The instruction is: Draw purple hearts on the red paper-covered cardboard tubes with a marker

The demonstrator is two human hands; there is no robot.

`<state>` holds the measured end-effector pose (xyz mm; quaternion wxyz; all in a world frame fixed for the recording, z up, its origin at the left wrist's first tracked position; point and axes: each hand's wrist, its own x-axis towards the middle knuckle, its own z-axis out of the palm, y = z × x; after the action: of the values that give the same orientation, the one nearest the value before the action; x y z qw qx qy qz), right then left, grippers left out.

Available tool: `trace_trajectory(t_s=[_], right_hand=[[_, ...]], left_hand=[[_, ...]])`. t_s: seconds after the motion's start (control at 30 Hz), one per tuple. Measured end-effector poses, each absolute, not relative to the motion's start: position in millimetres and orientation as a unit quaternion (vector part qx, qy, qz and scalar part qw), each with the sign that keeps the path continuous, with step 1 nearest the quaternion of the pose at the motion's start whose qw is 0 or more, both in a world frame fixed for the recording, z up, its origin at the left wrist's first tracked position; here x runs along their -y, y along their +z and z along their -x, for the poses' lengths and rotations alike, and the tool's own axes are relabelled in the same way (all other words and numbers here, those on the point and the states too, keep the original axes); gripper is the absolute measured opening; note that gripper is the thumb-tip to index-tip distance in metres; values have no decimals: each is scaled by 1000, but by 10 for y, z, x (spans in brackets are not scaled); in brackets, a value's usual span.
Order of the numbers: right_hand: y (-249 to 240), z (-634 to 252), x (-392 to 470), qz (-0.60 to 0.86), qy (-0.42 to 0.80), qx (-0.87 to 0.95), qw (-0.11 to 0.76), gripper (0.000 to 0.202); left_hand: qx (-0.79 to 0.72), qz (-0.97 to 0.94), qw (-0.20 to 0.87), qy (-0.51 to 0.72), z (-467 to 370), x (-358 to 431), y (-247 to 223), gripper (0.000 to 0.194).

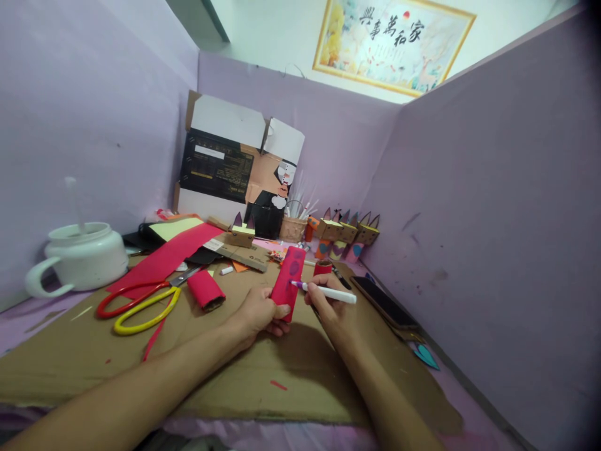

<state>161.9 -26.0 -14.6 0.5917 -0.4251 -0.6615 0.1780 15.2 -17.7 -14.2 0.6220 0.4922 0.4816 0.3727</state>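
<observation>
My left hand (263, 311) holds the lower end of a red paper strip (288, 285), thumb on its face. Purple marks run along the strip's upper half. In my right hand (327, 299) is a white marker (335, 294) with a purple tip, which meets the strip near its middle. Just behind my right hand stands a small red roll (322, 268). Another red roll (205, 290) lies on the cardboard sheet (225, 391) to the left of my left hand.
Scissors (145, 307) with red and yellow handles and a white teapot (87, 257) are at the left. Cardboard animal figures (347, 233) and a basket of pens (293, 228) stand behind. A phone (384, 302) lies at the right.
</observation>
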Motion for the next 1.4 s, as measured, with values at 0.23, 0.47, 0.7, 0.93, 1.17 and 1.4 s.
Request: trace_trajectory(t_s=[0.23, 0.47, 0.7, 0.93, 1.17, 1.4], right_hand=[[-116, -1619, 293, 444, 195, 664, 570, 18], [-96, -1627, 313, 452, 180, 681, 548, 18], [-101, -1634, 304, 454, 188, 686, 536, 19], [-127, -1653, 291, 444, 199, 692, 533, 17], [-136, -1648, 284, 445, 219, 681, 538, 17], [-46, -1631, 311, 410, 220, 625, 627, 17]], left_hand=[[-487, -486, 623, 373, -160, 182, -115, 15], [-482, -485, 625, 377, -159, 195, -85, 16], [-484, -484, 626, 373, -155, 185, -115, 17], [-481, -479, 630, 377, -154, 184, -123, 17], [-482, -489, 624, 373, -154, 181, -123, 15], [-474, -487, 628, 379, -152, 160, -151, 12]])
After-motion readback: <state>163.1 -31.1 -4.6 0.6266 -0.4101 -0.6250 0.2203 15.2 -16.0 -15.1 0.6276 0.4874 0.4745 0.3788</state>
